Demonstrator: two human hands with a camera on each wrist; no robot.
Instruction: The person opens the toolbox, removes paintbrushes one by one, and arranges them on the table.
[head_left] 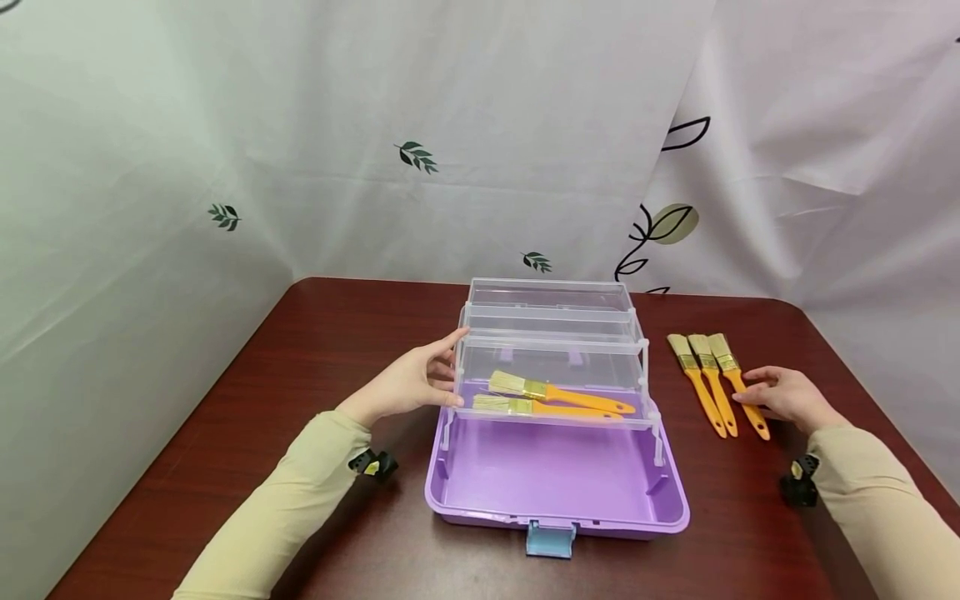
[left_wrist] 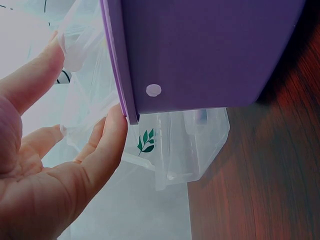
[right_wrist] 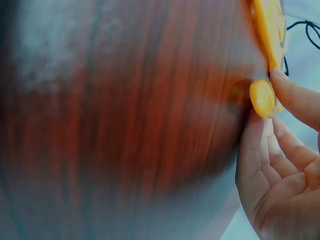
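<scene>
My left hand (head_left: pixel 420 375) is at the left end of the clear tiered trays (head_left: pixel 555 341) of a purple storage box (head_left: pixel 555 475), thumb and fingertips touching the plastic. Across the lowest tier lie two flat paintbrushes, an upper paintbrush (head_left: pixel 570 395) and a lower paintbrush (head_left: pixel 555 408), bristles to the left. Right of the box, my right hand (head_left: pixel 787 396) pinches the handle of the rightmost paintbrush (head_left: pixel 735 379) between thumb and fingers. Its yellow handle end (right_wrist: pixel 262 97) shows by my fingers in the right wrist view. Beside it lie a middle paintbrush (head_left: pixel 712 385) and a left paintbrush (head_left: pixel 696 383).
The box stands opened on a dark red-brown wooden table (head_left: pixel 345 333), its blue latch (head_left: pixel 551 538) hanging at the front. Its lower purple compartment lies in front of the trays. A white leaf-patterned curtain (head_left: pixel 337 125) hangs behind and around the table.
</scene>
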